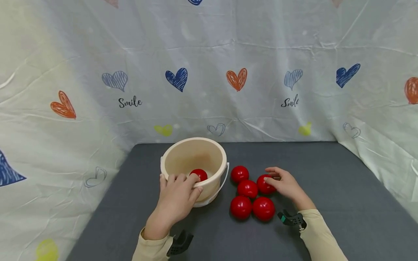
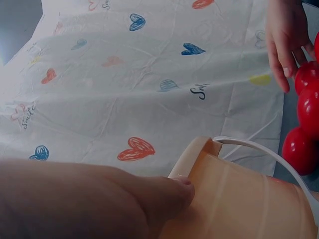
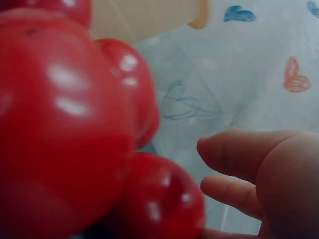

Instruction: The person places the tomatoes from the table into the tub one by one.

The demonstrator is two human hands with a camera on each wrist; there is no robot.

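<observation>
My left hand point(image 1: 176, 199) grips the near rim of a cream bucket point(image 1: 196, 156), fingers over the edge and thumb point(image 2: 182, 191) on the outside. Inside the bucket lies one red ball point(image 1: 200, 174), partly covered by that hand. To the right, several shiny red balls are clustered on the table. My right hand point(image 1: 287, 185) is at the cluster's right side, beside the rightmost back ball point(image 1: 264, 184). In the right wrist view, its fingers are extended and apart, with a gap between them and the nearby ball point(image 3: 159, 199).
A dark grey cloth covers the table point(image 1: 333, 188). The bucket's white handle point(image 1: 225, 177) hangs down on its right side, near the balls. Behind the table hangs a pale sheet point(image 1: 202, 101) printed with hearts and the word Smile.
</observation>
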